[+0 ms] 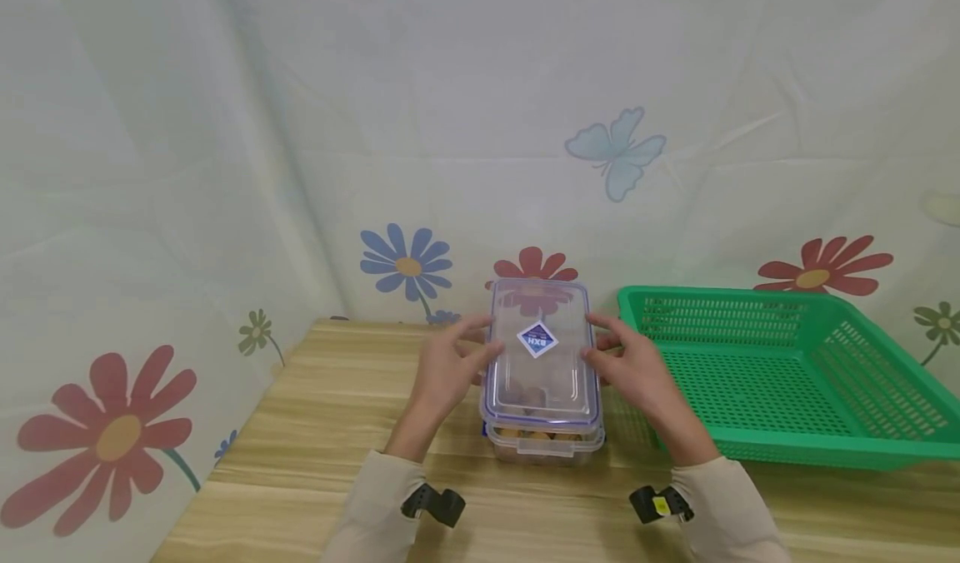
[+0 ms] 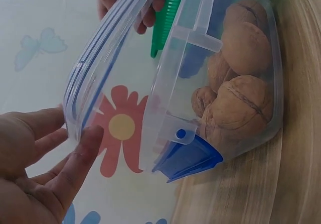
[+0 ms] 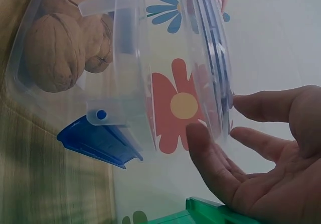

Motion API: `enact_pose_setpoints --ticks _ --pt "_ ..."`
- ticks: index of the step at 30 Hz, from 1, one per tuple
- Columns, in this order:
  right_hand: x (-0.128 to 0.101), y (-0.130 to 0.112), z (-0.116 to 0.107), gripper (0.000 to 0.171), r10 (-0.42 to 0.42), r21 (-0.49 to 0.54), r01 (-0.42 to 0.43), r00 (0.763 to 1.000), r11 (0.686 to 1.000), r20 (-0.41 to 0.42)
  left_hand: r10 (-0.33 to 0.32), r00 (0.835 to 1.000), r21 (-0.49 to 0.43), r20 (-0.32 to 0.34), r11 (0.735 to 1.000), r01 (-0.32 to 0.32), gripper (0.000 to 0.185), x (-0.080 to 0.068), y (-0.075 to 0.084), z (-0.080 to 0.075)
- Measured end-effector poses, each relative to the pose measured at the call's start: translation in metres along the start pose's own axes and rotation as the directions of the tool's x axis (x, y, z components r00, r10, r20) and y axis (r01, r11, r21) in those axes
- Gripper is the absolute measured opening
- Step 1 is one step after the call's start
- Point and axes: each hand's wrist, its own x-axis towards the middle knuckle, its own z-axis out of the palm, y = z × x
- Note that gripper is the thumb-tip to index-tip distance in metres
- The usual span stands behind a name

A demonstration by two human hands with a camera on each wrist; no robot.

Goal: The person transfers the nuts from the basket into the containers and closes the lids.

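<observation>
A clear lid (image 1: 537, 380) with a blue seal and a diamond sticker is tilted above a clear plastic box (image 1: 543, 455). My left hand (image 1: 447, 366) pinches the lid's left edge, thumb on top and fingers beneath. On the opposite edge my right hand (image 1: 632, 361) pinches it the same way. Several walnuts (image 2: 243, 101) lie in the box, seen through its wall in both wrist views. A blue side latch (image 2: 188, 158) hangs outward near the left hand, and another blue latch (image 3: 100, 141) is swung out on the right side.
A green plastic basket (image 1: 765, 446) stands on the wooden table (image 1: 360, 363), just right of the box. Behind the table hangs a pale cloth (image 1: 480, 88) printed with flowers and a butterfly.
</observation>
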Motion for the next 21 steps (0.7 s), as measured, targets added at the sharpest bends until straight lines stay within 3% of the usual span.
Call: enact_pose_setpoints --ticks 8,17,21 --pt "0.003 0.001 0.005 0.051 -0.031 -0.134 0.032 0.999 0.991 0.011 -0.057 0.997 0.029 0.049 0.998 0.056 0.040 0.000 -0.002 0.002" --pt "0.005 0.002 0.015 0.048 -0.077 -0.223 0.075 0.997 0.972 0.003 -0.094 0.995 0.223 0.036 0.971 0.084 0.039 -0.001 -0.004 0.002" --pt "0.004 0.004 0.018 0.046 -0.078 -0.236 0.073 0.997 0.969 -0.013 -0.115 0.993 0.227 0.034 0.968 0.104 0.040 -0.001 -0.004 0.002"
